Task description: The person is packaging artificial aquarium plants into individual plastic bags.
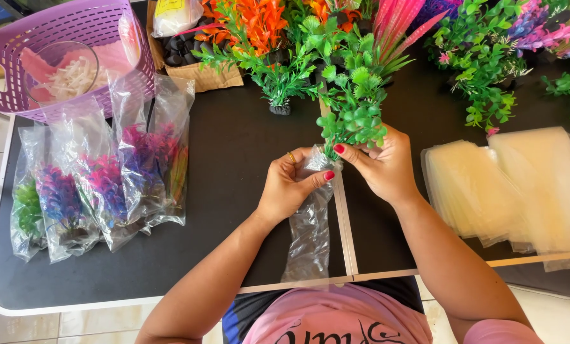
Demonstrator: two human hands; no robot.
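Pink shirt (336,315) at the near edge of the table (234,146); both forearms reach out from it over the dark top. Left hand (289,186) pinches the mouth of a clear plastic bag (309,229) between thumb and forefinger; remaining fingers curled under the film. Right hand (382,164) grips the lower stems of a green plastic plant (354,105), thumb and forefinger pressed together on it just at the bag's opening. Bag hangs limp toward the near edge, along the seam between the two table halves. Plant base hidden behind the fingers.

Risks, as judged: fronds are wider than the bag mouth, so they could snag or split the thin film; a one-sided pinch may let the opening collapse.

Filled bags (100,185) lie toward the left edge, empty bags (508,191) stacked toward the right.
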